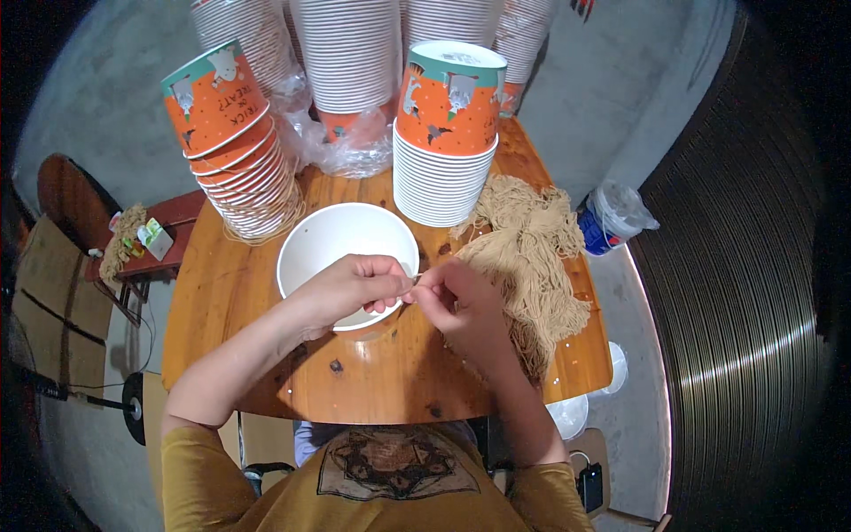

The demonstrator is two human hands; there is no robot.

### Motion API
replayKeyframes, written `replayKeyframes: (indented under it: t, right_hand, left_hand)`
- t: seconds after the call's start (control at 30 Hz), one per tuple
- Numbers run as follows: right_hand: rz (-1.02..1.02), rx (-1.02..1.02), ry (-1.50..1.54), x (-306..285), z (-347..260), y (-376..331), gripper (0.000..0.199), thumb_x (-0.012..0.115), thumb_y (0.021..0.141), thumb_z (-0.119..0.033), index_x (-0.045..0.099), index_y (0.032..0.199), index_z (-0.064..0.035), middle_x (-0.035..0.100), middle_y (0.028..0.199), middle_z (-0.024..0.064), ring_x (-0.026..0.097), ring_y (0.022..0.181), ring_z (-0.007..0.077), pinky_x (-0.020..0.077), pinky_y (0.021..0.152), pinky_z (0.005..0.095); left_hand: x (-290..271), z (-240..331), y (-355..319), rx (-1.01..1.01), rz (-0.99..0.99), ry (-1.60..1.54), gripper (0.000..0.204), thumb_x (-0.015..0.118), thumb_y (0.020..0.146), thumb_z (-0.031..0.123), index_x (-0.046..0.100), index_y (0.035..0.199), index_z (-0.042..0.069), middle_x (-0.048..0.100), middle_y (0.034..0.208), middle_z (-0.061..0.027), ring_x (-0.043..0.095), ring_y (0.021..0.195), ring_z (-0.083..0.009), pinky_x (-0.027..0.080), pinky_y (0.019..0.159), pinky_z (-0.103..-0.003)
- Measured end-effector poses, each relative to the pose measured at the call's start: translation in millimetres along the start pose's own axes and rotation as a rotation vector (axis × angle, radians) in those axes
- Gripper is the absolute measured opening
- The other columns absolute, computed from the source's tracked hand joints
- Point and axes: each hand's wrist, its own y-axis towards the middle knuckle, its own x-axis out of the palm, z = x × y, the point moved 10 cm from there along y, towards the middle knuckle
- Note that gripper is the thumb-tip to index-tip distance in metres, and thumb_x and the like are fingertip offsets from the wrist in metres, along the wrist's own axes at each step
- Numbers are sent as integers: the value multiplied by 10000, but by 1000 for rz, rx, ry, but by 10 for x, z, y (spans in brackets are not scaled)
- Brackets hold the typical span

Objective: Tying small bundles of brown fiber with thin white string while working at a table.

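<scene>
On your left a leaning stack of orange paper cups (238,151) stands at the table's far corner, well clear of your work. Your left hand (347,285) hovers over the near rim of the white paper bowl (341,239), its fingers curled and thumb pressed to forefinger, pinching a thin beige elastic string (417,281) just where it meets your right hand (461,306). That hand pinches the same strand from the other side, its fingers bunched tight. The string looks nearly weightless, limp and stretchy (it slips free easily, I judge), so grip it close to its end with fingertips only. The bowl seems light and thin-walled; steady it by the rim. Right of your hands the loose heap of beige elastic strings (532,257) lies on the round wooden table (372,381), tangle-prone.
</scene>
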Motion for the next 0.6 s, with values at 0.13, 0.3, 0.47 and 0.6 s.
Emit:
replayKeyframes:
  t: [0.13, 0.3, 0.47, 0.6]
  right_hand:
    - [56, 86, -5, 72, -39, -96, 115, 683, 792, -63, 570, 818, -54, 557, 709, 49, 543, 587, 144, 436, 530, 287]
    - [187, -268, -164, 153, -344, -178, 114, 684, 780, -7, 582, 769, -57, 533, 654, 26, 511, 549, 126, 407, 496, 271]
    - [25, -233, -113, 197, -243, -204, 194, 673, 812, -80, 583, 984, -82, 615, 817, 109, 627, 744, 277, 502, 665, 340]
    - [92, 312, 202, 46, 236, -266, 144, 643, 864, -128, 593, 986, -72, 632, 803, 119, 639, 725, 286, 509, 661, 341]
  left_hand:
    - [-51, -71, -9, -62, 12, -72, 91, 563, 874, 97, 637, 882, 44, 566, 720, 29, 474, 633, -35, 384, 575, -179]
    - [-12, -103, 0, -66, -40, -200, 87, 586, 878, 80, 622, 949, 45, 586, 765, 11, 509, 665, -34, 403, 576, -166]
    - [-40, -148, -52, -120, -36, -230, 124, 601, 880, 31, 573, 999, 51, 600, 910, 6, 579, 762, -60, 471, 663, -156]
    - [-56, -73, -68, -51, -3, -129, 172, 616, 856, 10, 539, 1003, 58, 578, 902, 10, 564, 793, -66, 466, 682, -180]
